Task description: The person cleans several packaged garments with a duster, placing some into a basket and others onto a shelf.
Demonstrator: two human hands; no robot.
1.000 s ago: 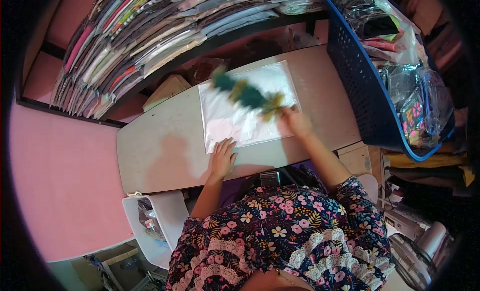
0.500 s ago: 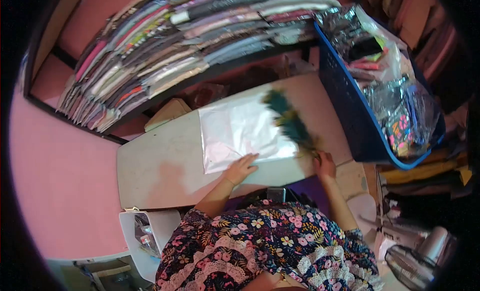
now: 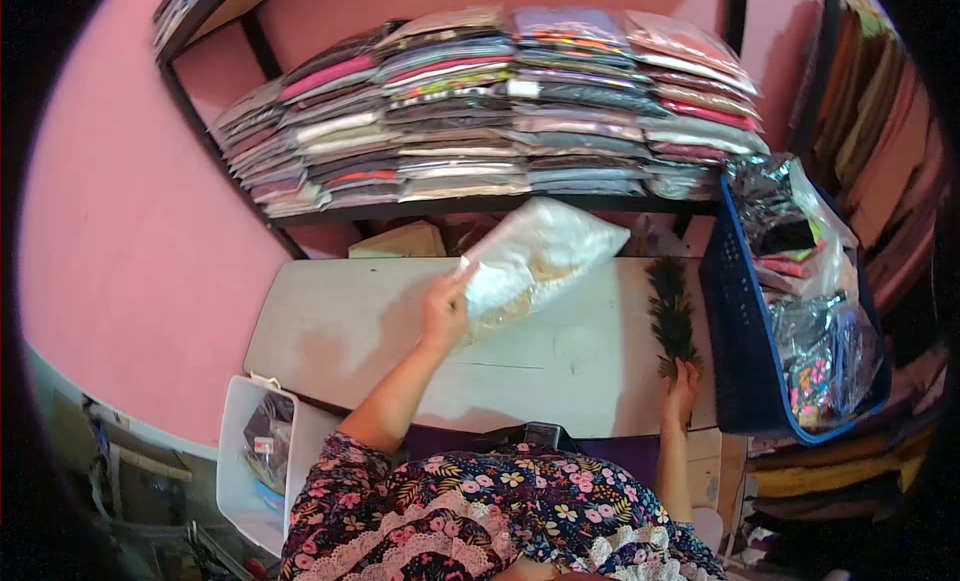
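Observation:
My left hand [image 3: 447,306] is closed on the near left corner of a white plastic-wrapped packet [image 3: 550,243]. The packet is raised at a tilt over the table, and its underside shows a tan patch. At the right end of the table, a dark green, bushy feather duster [image 3: 671,306] lies pointing away from me. The fingers of my right hand [image 3: 682,391] are closed round its near end, so the handle is mostly hidden.
A long whitish table [image 3: 340,321] stretches before me. Behind it, a shelf holds stacks of plastic-wrapped folded clothes [image 3: 455,111]. A blue basket [image 3: 745,331] full of packets stands at the right; a white bin [image 3: 245,461] is at the lower left.
My left hand, earlier resting flat by the packet, has gripped and lifted it off the table. My right hand and the duster have shifted right, toward the basket. The view has turned.

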